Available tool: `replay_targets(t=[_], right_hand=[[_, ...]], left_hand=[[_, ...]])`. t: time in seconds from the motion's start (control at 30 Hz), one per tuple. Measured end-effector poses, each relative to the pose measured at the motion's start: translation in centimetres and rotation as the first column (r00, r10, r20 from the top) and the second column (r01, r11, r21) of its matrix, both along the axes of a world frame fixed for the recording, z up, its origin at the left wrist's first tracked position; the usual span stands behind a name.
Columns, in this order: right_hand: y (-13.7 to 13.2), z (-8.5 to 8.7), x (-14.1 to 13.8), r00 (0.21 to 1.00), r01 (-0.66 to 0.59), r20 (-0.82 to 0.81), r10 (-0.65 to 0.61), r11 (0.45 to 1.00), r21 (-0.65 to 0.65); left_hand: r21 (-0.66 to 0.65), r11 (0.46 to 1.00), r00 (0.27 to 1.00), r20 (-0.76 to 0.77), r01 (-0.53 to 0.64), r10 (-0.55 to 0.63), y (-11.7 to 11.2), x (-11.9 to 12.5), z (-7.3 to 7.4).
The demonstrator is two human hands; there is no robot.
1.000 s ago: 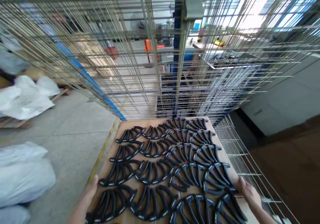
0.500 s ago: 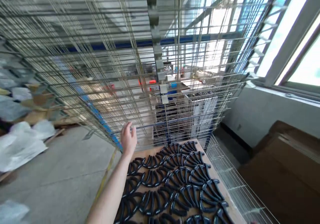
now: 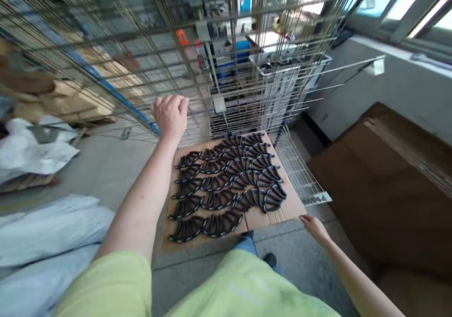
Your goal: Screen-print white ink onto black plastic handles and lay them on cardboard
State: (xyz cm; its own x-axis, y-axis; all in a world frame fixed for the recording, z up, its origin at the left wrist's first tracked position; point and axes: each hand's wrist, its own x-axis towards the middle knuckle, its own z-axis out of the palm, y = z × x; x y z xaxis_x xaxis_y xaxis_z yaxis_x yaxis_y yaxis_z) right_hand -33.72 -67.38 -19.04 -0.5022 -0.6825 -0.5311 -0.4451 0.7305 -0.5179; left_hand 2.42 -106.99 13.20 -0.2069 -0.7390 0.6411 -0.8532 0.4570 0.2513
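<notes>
Left hand (image 3: 171, 114) risen, now clenched on wire shelf (image 3: 197, 112), right hand (image 3: 312, 226) open, lettering unreadable

You see glossy black curved parts (image 3: 226, 185) in fanned, scale-like rows on a plain brown cardboard sheet (image 3: 286, 208). The wire rack (image 3: 247, 48) above is pale silver-grey, a fine grid. Your sleeve (image 3: 106, 288) at the bottom of the frame is yellow-green. White plastic bags (image 3: 45, 232) lie at lower left on the grey concrete floor (image 3: 106, 166). Dark brown cardboard (image 3: 370, 180) fills the right.
</notes>
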Motion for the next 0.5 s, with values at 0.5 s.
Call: replay_targets(t=[0.5], right_hand=[[-0.9,-7.6,15.9,0.861,-0.075,0.505,0.062,0.997,0.004]], left_hand=[[0.783,0.617,0.952,0.244,-0.083,-0.183,27.8,3.3,-30.5]])
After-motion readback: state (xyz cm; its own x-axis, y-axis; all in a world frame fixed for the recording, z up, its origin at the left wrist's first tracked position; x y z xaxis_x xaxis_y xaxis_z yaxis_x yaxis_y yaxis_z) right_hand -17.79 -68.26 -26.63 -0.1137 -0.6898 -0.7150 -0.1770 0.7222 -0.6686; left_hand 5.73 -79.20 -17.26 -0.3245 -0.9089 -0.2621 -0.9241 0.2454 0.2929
